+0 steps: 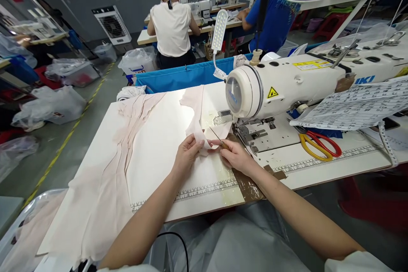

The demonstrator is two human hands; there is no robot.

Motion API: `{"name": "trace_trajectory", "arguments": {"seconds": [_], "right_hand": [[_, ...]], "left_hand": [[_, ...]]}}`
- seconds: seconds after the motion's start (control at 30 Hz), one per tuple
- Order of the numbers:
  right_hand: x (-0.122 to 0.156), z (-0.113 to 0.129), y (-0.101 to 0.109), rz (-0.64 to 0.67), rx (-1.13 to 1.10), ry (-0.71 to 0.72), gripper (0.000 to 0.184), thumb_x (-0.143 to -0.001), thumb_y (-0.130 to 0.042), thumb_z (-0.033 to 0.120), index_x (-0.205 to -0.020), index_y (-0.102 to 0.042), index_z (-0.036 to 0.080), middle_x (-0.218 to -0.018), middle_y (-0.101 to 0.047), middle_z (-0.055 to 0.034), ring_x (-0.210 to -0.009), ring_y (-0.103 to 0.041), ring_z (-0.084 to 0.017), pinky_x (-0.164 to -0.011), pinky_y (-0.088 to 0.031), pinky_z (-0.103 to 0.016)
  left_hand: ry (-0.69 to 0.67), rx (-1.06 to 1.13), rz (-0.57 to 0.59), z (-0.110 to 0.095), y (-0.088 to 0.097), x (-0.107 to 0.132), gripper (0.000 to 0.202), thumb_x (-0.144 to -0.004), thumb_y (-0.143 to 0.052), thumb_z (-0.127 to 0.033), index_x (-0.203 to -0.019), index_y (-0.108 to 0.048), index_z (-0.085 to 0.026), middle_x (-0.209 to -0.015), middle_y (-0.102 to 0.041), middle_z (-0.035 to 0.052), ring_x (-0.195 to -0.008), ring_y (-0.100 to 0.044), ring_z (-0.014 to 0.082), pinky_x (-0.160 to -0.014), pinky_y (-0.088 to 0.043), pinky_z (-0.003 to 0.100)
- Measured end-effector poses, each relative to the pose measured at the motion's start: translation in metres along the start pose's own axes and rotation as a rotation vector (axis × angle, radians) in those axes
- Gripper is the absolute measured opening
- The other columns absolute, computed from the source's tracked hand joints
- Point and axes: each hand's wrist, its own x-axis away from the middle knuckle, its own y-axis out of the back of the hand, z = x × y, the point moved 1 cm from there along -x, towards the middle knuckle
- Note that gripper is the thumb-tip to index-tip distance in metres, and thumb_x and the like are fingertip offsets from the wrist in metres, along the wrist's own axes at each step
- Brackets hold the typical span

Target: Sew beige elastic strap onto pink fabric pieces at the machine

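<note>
Left of sewing machine (280,85): our left hand (187,153), fingers closed, pinches pale cloth (197,117); right hand (236,157) grips pointed tool (216,135); taut cloth likely serves us best.

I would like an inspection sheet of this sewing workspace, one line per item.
Surface: white table, ruler markings along the near edge, brown tape near the sewing machine.
Job's things: pale pink fabric strip and slim pointed tool, both held; more pale fabric lies at left.
Clutter: scissors and printed sheets to the right.
Hands: left hand pinches the strip; right hand holds the tool.
Cables: black cable below the near table edge.
Surroundings: person in white and person in blue ahead.
</note>
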Motion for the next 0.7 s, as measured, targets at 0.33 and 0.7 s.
{"name": "trace_trajectory", "arguments": {"seconds": [0.33,0.7], "right_hand": [[-0.002,0.007,0.006,-0.042,-0.225,0.097,0.061,-0.081,-0.052,0.032,-0.138,-0.046,0.012,-0.058,-0.064,0.0046,-0.043,-0.046,-0.011,-0.044,-0.037,-0.024],[-0.003,0.002,0.007,-0.064,-0.334,0.116,0.069,-0.083,-0.057,0.032,-0.145,-0.041,0.009,-0.058,-0.066,0.0031,-0.048,-0.054,-0.012,-0.042,-0.033,-0.023]], "left_hand": [[-0.234,-0.68,0.201,0.002,0.006,0.002,0.014,-0.081,-0.067,-0.034,-0.089,-0.075,-0.025,-0.094,-0.062,0.0055,-0.1,-0.054,0.0249,-0.095,-0.042,0.041],[-0.022,-0.349,0.254,0.0,0.013,-0.003,0.02,-0.076,-0.074,-0.035,-0.09,-0.073,-0.02,-0.097,-0.059,0.004,-0.094,-0.055,0.0202,-0.086,-0.044,0.032]]}}
